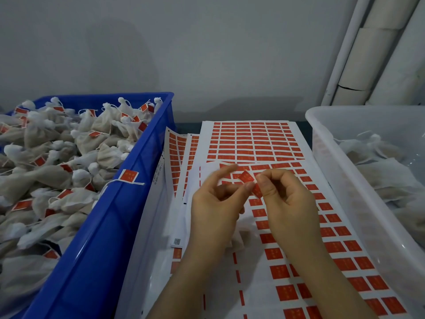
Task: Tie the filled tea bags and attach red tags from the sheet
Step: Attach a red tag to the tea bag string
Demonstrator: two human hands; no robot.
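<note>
The left hand [216,203] and right hand [285,199] meet above the tag sheet [305,249], fingertips nearly touching. Both pinch one red tag [247,177] between them: the right hand's thumb and curled fingers grip its right part, and the left hand's thumb and a fingertip hold its lower left edge while the left index finger sticks out straight above it. The tag is tilted and lifted clear of the sheet. Whether a string runs through the fingers cannot be told. The sheet below the hands carries rows of red tags on white backing, with bare gaps on its left part. More sheets [253,139] lie farther back and fan out to the left, overlapping one another. To the left stands a blue crate [110,226] heaped with tied tea bags [57,157], many bearing red tags; one tagged string [128,177] hangs over the crate's right rim. To the right stands a clear bin [345,180] holding pale bags [379,162] without visible tags. Behind everything is a grey wall [207,54], with white pipes [372,54] in the right corner.
</note>
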